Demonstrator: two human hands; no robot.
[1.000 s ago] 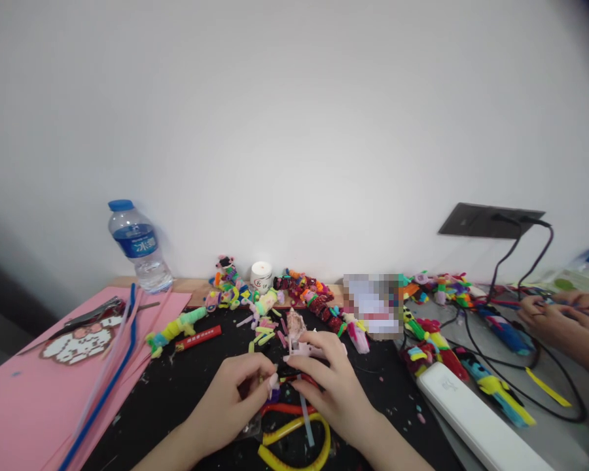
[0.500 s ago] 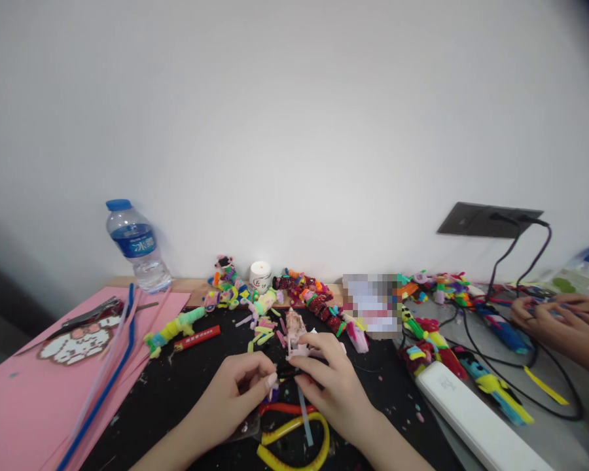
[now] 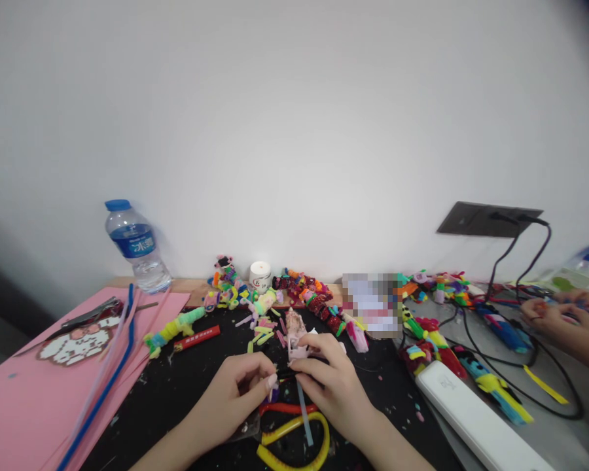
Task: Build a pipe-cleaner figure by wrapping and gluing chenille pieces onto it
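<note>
Where the two hands meet at the near middle of the worktop [image 3: 186,392], the left hand [image 3: 230,396] is pinched closed on a small purple piece [image 3: 273,394], and the right hand [image 3: 331,386] is closed round a short dark stem [image 3: 287,375] that touches it. A pale blue stick [image 3: 304,418] trails from under the right hand toward 6 o'clock, over a yellow loop [image 3: 294,451] and a red pipe cleaner [image 3: 285,409]. Risk, as I judge it: the piece is tiny and both grips are fingertip only, so a twist could flick it into the scraps. At 9 o'clock lie pink sheets [image 3: 24,405] and a long blue pipe cleaner [image 3: 103,386]; at 3 o'clock, a white box [image 3: 471,418]. Further off, a candle [image 3: 260,275] at 12, a water bottle [image 3: 135,245] at 10. Another person's hands [image 3: 564,320] work at far 3 o'clock, near black cables [image 3: 520,261] that a sleeve might snag.
</note>
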